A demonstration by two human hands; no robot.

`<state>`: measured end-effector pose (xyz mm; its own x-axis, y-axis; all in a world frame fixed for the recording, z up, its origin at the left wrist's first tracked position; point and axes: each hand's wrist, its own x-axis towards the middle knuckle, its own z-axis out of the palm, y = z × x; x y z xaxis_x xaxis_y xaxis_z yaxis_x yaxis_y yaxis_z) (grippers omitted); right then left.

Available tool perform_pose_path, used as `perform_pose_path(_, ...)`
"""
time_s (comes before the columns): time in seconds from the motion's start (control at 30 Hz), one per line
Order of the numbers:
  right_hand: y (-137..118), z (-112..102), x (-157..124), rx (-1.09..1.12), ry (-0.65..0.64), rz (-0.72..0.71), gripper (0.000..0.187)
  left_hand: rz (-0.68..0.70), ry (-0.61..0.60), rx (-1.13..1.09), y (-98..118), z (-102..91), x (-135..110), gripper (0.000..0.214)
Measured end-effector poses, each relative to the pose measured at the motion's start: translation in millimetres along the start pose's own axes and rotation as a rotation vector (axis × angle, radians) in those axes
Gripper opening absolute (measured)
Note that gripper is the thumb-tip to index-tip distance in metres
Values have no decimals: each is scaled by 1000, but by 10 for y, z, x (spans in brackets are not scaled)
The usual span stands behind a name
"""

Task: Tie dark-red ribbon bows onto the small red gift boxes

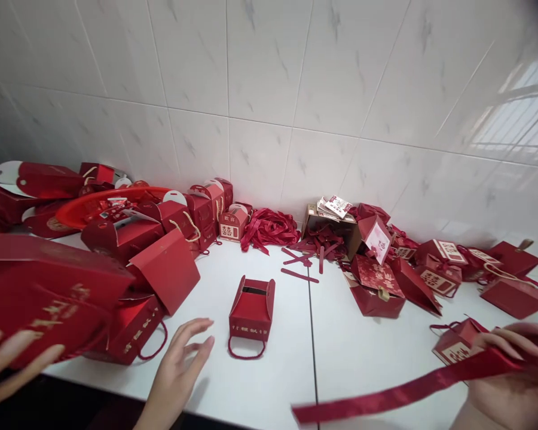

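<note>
**A:** Gripping a red ribbon (407, 391) in the right hand (511, 382), fingers closed around one end, near the table's (269, 382) front right corner. Loose end trailing left along the front edge.

**B:** And the left hand (183, 358)?

**A:** Spread wide, holding nothing, hovering at the front edge just beside the small handled box (251, 310) standing mid-table.

**B:** Best handled how?

**A:** Probably by keeping that ribbon flat and untwisted. Pinch close to the end, and lift the slack off the table before moving it.

**B:** Over at the front left corner?

**A:** Another hand (9, 364), perhaps a co-worker's, clutching a large red box (49, 298). Worth steering clear of.
</note>
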<state>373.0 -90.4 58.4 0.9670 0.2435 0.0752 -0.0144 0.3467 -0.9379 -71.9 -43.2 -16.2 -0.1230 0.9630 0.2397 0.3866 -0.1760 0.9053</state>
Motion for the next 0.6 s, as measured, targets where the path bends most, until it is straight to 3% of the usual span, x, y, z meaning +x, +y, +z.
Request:
perform_pose_path(0.07,88,65,-68,271,-324,-16,24,125,-4,104,110,137,89,34)
perform_pose_path(0.1,129,112,-124,260,-411,3,27,209,-10,180,181,220,118,35)
perform_pose_path(0.23,296,346,-391,-48,-702,71,38,511,40,542,449,556,141,44)
perform_pose_path(0.33,466,522,-569,-234,-932,133,53,598,32,653,518,759,127,61)
perform_pose_path(0.47,759,648,-701,-640,-1136,18,59,574,19,700,425,944,144,70)
perform_pose_path(0.6,963,554,-649,-879,-1180,-49,39,587,21,753,312,995,185,42)
